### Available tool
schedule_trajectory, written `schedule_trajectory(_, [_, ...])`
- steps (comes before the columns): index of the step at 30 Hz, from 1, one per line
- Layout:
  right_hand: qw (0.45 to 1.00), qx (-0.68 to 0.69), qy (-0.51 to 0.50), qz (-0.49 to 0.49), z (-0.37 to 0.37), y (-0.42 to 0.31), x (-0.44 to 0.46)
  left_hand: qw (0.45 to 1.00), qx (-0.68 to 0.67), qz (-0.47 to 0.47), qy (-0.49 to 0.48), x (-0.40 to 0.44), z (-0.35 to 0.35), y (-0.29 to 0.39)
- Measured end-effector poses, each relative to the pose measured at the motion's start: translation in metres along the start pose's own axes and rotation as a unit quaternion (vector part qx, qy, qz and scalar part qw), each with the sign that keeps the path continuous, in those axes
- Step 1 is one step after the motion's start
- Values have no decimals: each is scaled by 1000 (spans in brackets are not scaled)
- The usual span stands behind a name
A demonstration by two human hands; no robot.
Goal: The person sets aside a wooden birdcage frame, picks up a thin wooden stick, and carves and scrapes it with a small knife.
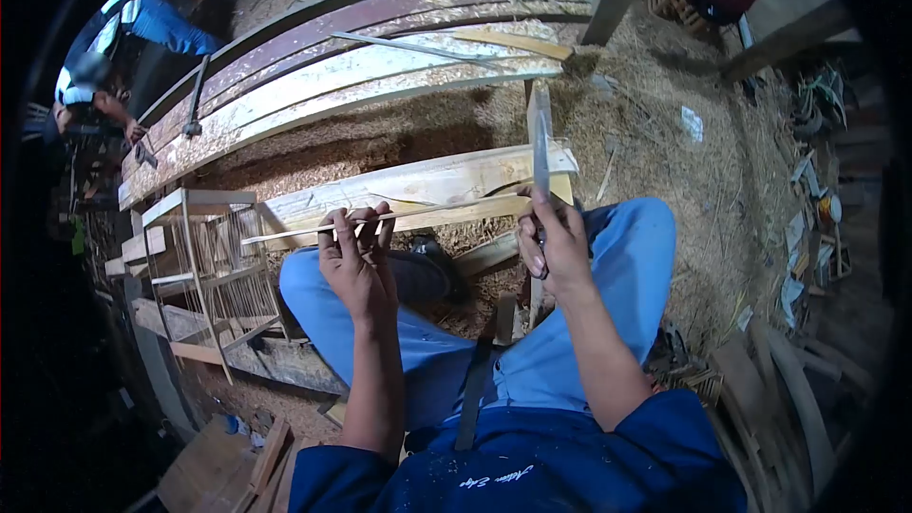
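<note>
My left hand (359, 261) pinches a thin wooden strip (446, 208), which lies nearly level across my lap. The strip's left tip sticks out past my fingers, and its right end reaches my right hand (556, 242). That hand is closed around a knife (541, 144), its broad blade pointing away from me. Its fingers hide the handle, and I cannot tell whether they also touch the strip. Just beyond both hands lies a pale wooden plank (418, 180). Left of my knee stands a cage-like wooden frame (193, 266) with thin bars.
A long bench of boards (313, 85) covered in shavings runs across the back, with a metal bar (408, 47) on it. Another person (104, 76) works at its left end. Wood shavings cover the ground (655, 142). Scrap wood (760, 389) is piled at right.
</note>
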State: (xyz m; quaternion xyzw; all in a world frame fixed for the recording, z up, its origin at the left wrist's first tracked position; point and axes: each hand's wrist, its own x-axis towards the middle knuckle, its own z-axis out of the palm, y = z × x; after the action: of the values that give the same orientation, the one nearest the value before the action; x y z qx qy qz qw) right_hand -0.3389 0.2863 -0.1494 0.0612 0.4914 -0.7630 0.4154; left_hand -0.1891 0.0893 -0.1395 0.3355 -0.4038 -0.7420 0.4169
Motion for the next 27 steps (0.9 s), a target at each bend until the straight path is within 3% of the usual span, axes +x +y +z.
schedule_trajectory(2, [995, 68, -64, -42, 13, -13, -10, 1000, -12, 6, 7, -8, 4, 14])
schedule_trajectory(10, [992, 0, -50, -117, 50, -45, -44, 999, -29, 10, 29, -39, 19, 51])
schedule_trajectory(19, [987, 25, -12, -158, 58, -58, -65, 999, -36, -6, 29, -57, 6, 62])
schedule_trajectory(24, [986, 36, 13, -162, 51, -63, -69, 978, 78, 142, 135, -45, -27, 64])
schedule_trajectory(26, [985, 36, 14, -166, 51, -63, -72, 965, 93, 153, 192, -47, -33, 64])
schedule_trajectory(27, [986, 32, 12, -165, 49, -62, -72, 940, 199, 160, 225, -47, -34, 66])
